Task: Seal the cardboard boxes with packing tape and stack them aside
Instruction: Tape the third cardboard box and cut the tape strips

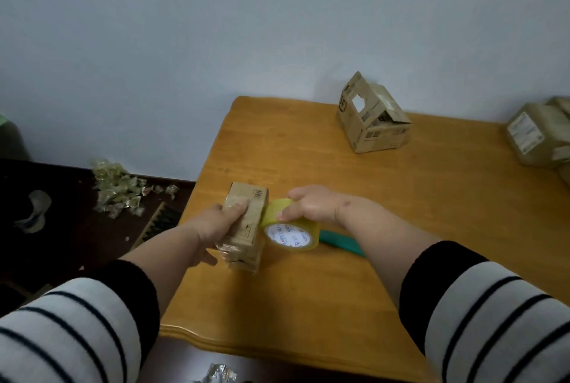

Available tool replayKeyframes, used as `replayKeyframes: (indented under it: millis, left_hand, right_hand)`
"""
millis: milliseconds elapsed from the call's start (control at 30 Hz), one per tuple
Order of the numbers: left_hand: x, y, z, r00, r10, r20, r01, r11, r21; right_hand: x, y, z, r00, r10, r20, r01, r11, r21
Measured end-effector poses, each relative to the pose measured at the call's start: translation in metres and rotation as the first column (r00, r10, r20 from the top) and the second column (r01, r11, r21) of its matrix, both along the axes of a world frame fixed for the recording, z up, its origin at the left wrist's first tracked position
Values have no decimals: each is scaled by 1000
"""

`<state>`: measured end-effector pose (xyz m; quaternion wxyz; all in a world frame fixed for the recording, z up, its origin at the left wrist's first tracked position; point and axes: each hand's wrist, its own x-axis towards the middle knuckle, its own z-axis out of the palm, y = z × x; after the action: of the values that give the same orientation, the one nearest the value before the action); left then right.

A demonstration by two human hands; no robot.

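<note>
A small cardboard box (249, 216) stands near the left edge of the wooden table (339, 290). My left hand (220, 222) grips it from the left, thumb on its top. My right hand (311, 205) holds a roll of yellowish packing tape (293, 233) right beside the box. A strip of tape (276, 208) stretches from the roll to the box's right side. Clear tape wraps the box's near end.
An open cardboard box (374, 117) with raised flaps stands at the back of the table. Several taped boxes (539, 136) are stacked at the right edge. A green-handled tool (342, 243) lies behind the roll. Crumpled tape scraps (120, 188) litter the dark floor at the left.
</note>
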<state>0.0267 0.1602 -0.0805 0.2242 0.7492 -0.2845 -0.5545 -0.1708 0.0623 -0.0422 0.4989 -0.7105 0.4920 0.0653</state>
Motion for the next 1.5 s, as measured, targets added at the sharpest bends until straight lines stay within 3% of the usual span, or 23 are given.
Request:
replayKeyframes:
  millis: [200, 367, 567, 667, 733, 800, 833, 900, 1000, 1067, 1167, 1333, 1400, 1500]
  left_hand:
    - [32, 3, -12, 983, -33, -179, 28, 999, -27]
    - [52, 10, -21, 951, 101, -291, -121, 991, -54]
    - [36, 20, -45, 878, 226, -421, -221, 973, 62]
    - [12, 22, -57, 924, 241, -296, -231, 970, 72]
    - [0, 19, -66, 986, 152, -65, -152, 988, 12]
    - [-4, 16, -73, 986, 41, 159, -35, 999, -41]
    - [-5, 15, -73, 986, 12, 165, -1, 998, -64]
    - [-8, 17, -69, 999, -40, 36, 44, 994, -105]
    - [-24, 25, -65, 966, -242, -93, 232, 966, -110]
    - [-40, 31, -71, 961, -267, -66, 251, 949, -190]
    - [-54, 30, -80, 986, -167, 27, 167, 944, -284]
    - [-49, 11, -103, 976, -152, 153, 186, 953, -239]
    - [-49, 8, -110, 942, -205, 267, 255, 952, -169]
    - [-49, 6, -112, 942, -223, 250, 267, 951, -156]
  right_hand:
    - [5, 5, -14, 990, -127, 65, 116, 982, 148]
    - [10, 8, -24, 956, -254, 148, 210, 943, 259]
    - [19, -1, -6, 897, -354, 263, 280, 918, 282]
    - [16, -1, -2, 900, -364, 238, 291, 911, 292]
    - [15, 2, -3, 971, -198, 135, 182, 975, 126]
    - [20, 7, -7, 1000, -15, -17, 15, 1000, -18]
    - [23, 10, -12, 996, 47, -71, -51, 997, -55]
    - [24, 16, -20, 988, 99, -115, -110, 990, -94]
    - [16, 17, -26, 994, 91, -63, -96, 991, -92]
    - [6, 14, -25, 995, 98, -28, -99, 995, -34]
    - [-12, 8, -28, 993, 119, -16, -118, 993, 25]
    - [-29, 4, -43, 996, 76, 39, -79, 993, 90]
    - [-32, 3, -47, 993, 101, 55, -105, 991, 79]
    - [-39, -2, -49, 986, 160, 41, -163, 984, 66]
